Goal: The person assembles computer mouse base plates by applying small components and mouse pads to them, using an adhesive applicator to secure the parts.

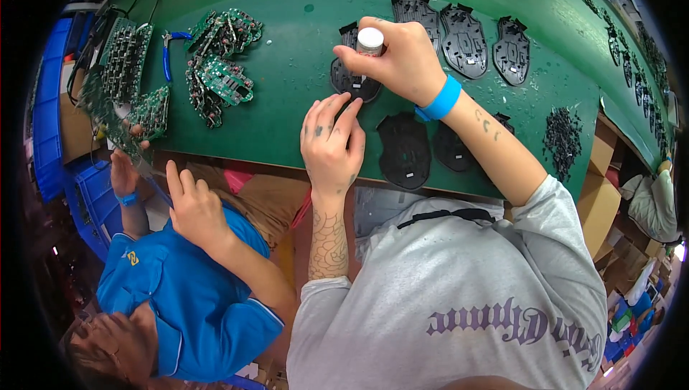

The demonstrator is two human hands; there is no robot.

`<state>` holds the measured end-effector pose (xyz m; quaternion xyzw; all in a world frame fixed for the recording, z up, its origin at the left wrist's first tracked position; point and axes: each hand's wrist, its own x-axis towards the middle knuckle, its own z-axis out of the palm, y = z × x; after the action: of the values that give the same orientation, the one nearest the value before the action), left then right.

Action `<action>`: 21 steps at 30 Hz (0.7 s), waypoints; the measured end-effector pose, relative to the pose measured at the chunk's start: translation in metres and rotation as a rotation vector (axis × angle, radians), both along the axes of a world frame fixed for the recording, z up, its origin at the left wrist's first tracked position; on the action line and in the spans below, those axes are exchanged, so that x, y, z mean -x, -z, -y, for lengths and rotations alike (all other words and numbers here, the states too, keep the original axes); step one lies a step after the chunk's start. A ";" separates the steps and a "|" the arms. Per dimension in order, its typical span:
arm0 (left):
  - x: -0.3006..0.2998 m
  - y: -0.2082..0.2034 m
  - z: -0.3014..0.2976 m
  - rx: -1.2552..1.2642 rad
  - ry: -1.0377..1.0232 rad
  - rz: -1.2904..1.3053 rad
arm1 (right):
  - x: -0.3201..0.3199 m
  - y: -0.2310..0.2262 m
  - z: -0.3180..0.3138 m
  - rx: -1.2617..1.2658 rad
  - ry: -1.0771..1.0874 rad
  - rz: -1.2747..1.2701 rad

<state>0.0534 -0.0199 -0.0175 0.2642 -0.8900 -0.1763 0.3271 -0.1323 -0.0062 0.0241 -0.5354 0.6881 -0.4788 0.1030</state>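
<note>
My right hand (402, 60) is closed around a small cylindrical container with a round white end (369, 40), held upright above a black plastic shell (366, 88). The container's lower part is hidden by my fingers. My left hand (331, 139) has its fingers stretched out and apart, the fingertips at the near edge of that same shell. Beyond my right hand lie more black shells, showing their ribbed insides, among them one shell (464, 42) and another (513, 51). Nearer the table's front edge, a dark shell (404, 152) lies beside my left hand, and another (452, 149) is partly under my right forearm.
A heap of small black parts (562, 139) lies at the right of the green table (287, 117). Green circuit boards (222, 78) and blue-handled pliers (169, 53) are at the left. A co-worker in a blue shirt (186, 275) sits close on my left, hands near more boards.
</note>
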 end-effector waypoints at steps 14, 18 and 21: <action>-0.035 0.009 -0.053 0.062 0.123 -0.305 | 0.000 -0.015 -0.098 0.009 0.039 0.541; -0.042 0.027 -0.098 -0.055 0.198 -0.264 | -0.018 -0.010 -0.135 -0.078 0.075 0.473; -0.049 0.033 -0.115 -0.057 0.252 -0.157 | -0.026 -0.006 -0.143 -0.072 0.080 0.428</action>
<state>0.1025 0.0953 -0.0502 0.1448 -0.8825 -0.2613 0.3633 -0.1067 0.1371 0.0296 -0.3900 0.6878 -0.5604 0.2464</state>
